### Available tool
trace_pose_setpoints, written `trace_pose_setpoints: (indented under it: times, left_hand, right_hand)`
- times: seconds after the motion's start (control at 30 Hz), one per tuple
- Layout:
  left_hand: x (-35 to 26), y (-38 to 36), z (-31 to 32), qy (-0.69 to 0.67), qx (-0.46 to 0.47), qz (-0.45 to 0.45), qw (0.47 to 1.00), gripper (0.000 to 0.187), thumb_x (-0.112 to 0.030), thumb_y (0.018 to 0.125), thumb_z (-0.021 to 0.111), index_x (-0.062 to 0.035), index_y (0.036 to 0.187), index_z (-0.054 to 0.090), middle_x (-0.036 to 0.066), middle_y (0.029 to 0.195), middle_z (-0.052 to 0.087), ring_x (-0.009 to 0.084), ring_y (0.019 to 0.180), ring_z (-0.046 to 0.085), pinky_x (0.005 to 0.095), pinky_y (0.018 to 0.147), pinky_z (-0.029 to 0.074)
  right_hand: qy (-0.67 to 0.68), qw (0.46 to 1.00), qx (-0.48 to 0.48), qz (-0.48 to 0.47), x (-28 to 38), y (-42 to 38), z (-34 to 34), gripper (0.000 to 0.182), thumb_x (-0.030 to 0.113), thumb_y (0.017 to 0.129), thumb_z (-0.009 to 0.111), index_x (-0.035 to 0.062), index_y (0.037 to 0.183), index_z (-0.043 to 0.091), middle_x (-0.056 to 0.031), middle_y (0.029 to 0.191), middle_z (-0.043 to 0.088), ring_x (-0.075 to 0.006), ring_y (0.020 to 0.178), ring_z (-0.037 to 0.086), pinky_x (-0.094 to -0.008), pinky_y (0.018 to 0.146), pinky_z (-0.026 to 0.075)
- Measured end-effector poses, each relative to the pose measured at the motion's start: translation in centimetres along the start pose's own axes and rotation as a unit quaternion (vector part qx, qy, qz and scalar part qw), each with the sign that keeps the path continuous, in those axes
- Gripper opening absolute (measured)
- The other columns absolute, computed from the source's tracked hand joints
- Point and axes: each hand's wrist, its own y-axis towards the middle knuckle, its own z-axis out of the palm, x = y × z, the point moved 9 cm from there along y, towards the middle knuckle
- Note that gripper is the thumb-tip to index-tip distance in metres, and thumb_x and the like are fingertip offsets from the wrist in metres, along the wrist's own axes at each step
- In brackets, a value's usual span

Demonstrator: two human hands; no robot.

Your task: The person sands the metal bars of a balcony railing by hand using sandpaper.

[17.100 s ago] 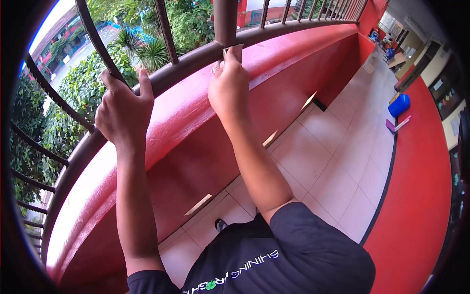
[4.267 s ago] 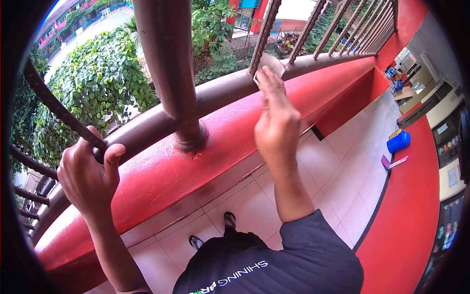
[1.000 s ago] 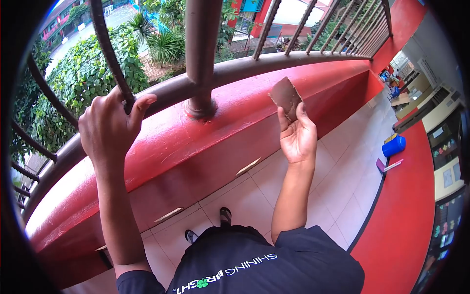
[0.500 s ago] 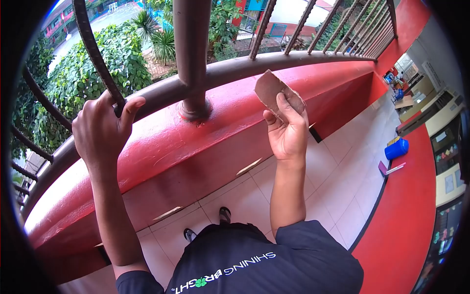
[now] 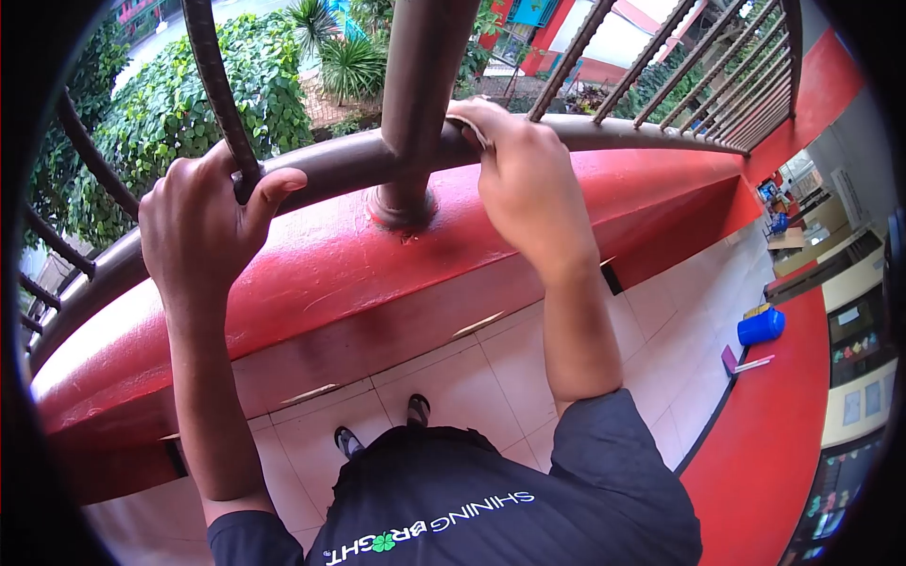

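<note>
My left hand (image 5: pixel 203 222) is wrapped round the brown metal rail (image 5: pixel 344 170), next to a twisted vertical bar (image 5: pixel 215 80), with its thumb lying along the top. To the right of the thick upright post (image 5: pixel 420 75), my right hand (image 5: pixel 519 156) curls over the same rail. It holds a brown sandpaper piece (image 5: pixel 469 125) against the rail; only a thin edge of the piece shows, and my fingers cover the rest. The fingertips on the rail's far side are hidden.
Below the rail runs a glossy red ledge (image 5: pixel 330 264). At the right, a blue container (image 5: pixel 761 326) and a small pink item (image 5: pixel 729 359) are by a red surface (image 5: pixel 764 443). Leafy plants (image 5: pixel 203 90) grow beyond the bars.
My right hand has turned over and moved up and left onto the rail, bringing the sandpaper piece against it. My left hand still grips the rail. The view has shifted slightly.
</note>
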Motion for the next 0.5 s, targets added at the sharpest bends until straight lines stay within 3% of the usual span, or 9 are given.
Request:
trace_pose_setpoints:
  times: [0.03,0.13,0.17,0.2,0.23,0.27,0.33,0.4,0.5]
  left_hand:
    - [0.2,-0.1,0.3,0.010,-0.013,0.010,1.000,0.083,-0.089,0.084,0.055,-0.0072,0.082,0.071,0.014,0.064,0.060,0.0355,0.064,0.067,0.0478,0.060,0.053]
    - [0.1,-0.1,0.0,0.009,-0.012,0.005,1.000,0.082,-0.088,0.083,0.059,-0.0065,0.082,0.070,0.014,0.064,0.061,0.0344,0.064,0.068,0.0462,0.059,0.053]
    - [0.1,0.2,0.0,0.009,-0.015,0.001,1.000,0.082,-0.088,0.083,0.059,-0.0065,0.082,0.070,0.014,0.064,0.061,0.0344,0.064,0.068,0.0462,0.059,0.053]
    - [0.1,0.3,0.0,-0.004,-0.009,-0.005,1.000,0.082,-0.088,0.083,0.059,-0.0067,0.081,0.070,0.014,0.064,0.060,0.0342,0.064,0.068,0.0462,0.059,0.053]
    - [-0.1,0.2,-0.1,-0.019,0.003,-0.008,1.000,0.081,-0.087,0.083,0.060,-0.0068,0.081,0.070,0.014,0.064,0.060,0.0339,0.064,0.068,0.0462,0.060,0.053]
    - [0.0,0.1,0.3,-0.043,0.078,-0.032,0.996,0.080,-0.084,0.091,0.051,-0.0064,0.089,0.070,0.016,0.075,0.060,0.0379,0.076,0.065,0.0516,0.070,0.049]
    - [0.2,-0.2,0.4,-0.038,0.062,-0.028,0.997,0.080,-0.084,0.091,0.051,-0.0063,0.090,0.069,0.016,0.075,0.060,0.0378,0.077,0.065,0.0518,0.070,0.049]
    - [0.4,-0.1,0.2,-0.035,0.051,-0.026,0.998,0.080,-0.084,0.091,0.051,-0.0064,0.091,0.069,0.016,0.075,0.060,0.0379,0.077,0.065,0.0521,0.070,0.049]
    - [0.0,0.0,0.4,-0.033,-0.010,0.000,0.999,0.082,-0.089,0.082,0.056,-0.0082,0.080,0.068,0.015,0.063,0.058,0.0373,0.065,0.067,0.0482,0.061,0.053]
  right_hand:
    - [-0.023,0.998,0.052,0.038,-0.4,0.8,0.3,0.038,-0.006,0.094,0.050,0.0030,0.125,0.070,-0.0253,0.108,0.073,-0.0465,0.106,0.068,-0.0521,0.089,0.053]
    - [-0.016,0.999,0.025,0.018,0.9,0.0,-0.7,0.033,-0.004,0.095,0.051,0.0021,0.121,0.071,-0.0277,0.105,0.071,-0.0474,0.104,0.067,-0.0527,0.089,0.052]
    - [-0.028,0.999,0.029,0.011,0.6,0.4,-0.8,0.030,0.002,0.096,0.050,0.0053,0.112,0.076,-0.0214,0.109,0.074,-0.0438,0.100,0.071,-0.0548,0.090,0.055]
    - [-0.029,0.999,0.034,0.005,0.5,1.3,-0.8,0.030,0.002,0.096,0.050,0.0053,0.112,0.076,-0.0214,0.109,0.074,-0.0438,0.100,0.071,-0.0548,0.090,0.055]
    - [-0.062,0.993,0.083,0.054,-0.6,2.1,0.0,0.031,0.002,0.096,0.051,0.0056,0.114,0.076,-0.0211,0.111,0.074,-0.0440,0.102,0.071,-0.0548,0.090,0.055]
    - [-0.096,0.981,0.132,0.105,-1.7,2.1,0.7,0.031,0.001,0.096,0.051,0.0059,0.115,0.076,-0.0208,0.114,0.074,-0.0443,0.103,0.070,-0.0548,0.090,0.055]
    - [-0.085,0.986,0.128,0.061,-0.6,1.3,0.5,0.030,0.003,0.097,0.051,0.0053,0.115,0.076,-0.0220,0.112,0.074,-0.0447,0.105,0.070,-0.0536,0.091,0.055]
    - [-0.004,1.000,0.007,0.013,1.0,0.0,-1.3,0.028,0.005,0.097,0.053,0.0046,0.113,0.076,-0.0235,0.109,0.074,-0.0447,0.105,0.070,-0.0535,0.092,0.055]
    - [-0.045,0.991,0.101,0.072,-1.6,2.0,0.1,0.030,0.007,0.097,0.053,0.0049,0.117,0.074,-0.0226,0.113,0.074,-0.0435,0.106,0.070,-0.0538,0.093,0.055]
